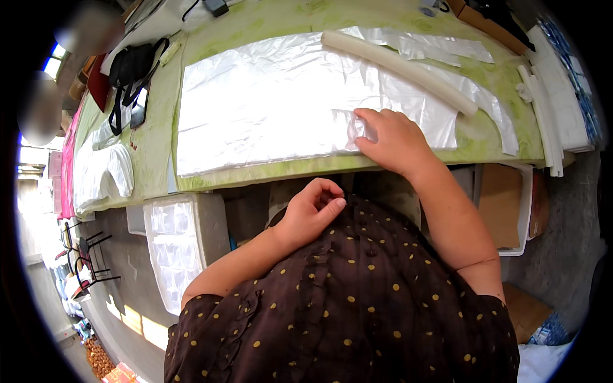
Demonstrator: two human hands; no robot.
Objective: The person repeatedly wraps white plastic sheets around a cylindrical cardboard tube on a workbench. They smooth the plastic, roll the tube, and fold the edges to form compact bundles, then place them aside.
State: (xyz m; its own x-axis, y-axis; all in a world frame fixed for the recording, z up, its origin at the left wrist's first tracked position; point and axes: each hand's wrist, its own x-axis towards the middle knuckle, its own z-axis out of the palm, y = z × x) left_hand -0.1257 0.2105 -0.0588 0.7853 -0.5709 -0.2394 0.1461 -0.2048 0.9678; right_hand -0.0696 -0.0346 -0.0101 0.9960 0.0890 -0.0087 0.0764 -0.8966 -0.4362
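A stack of white, translucent plastic sheets point(249, 108) lies spread over the green-patterned table. My right hand point(394, 137) rests on the front part of these sheets, its thumb and forefinger apart around a crinkled fold of clear plastic point(354, 129). It is touching the fold, not pinching it. In front of the table edge, close to my body, my left hand point(313, 214) is loosely closed, fingers curled toward the thumb, and nothing shows in it. Across the sheets at the right lies a long, pale roll point(399, 69), set at a slant.
Loose plastic strips point(491, 102) lie right of the roll. A black bag point(131, 67) and white plastic bags point(105, 169) occupy the left table end. Below stand a white crate point(172, 249) and a box with cardboard point(501, 204). Long white rolls point(543, 121) lie far right.
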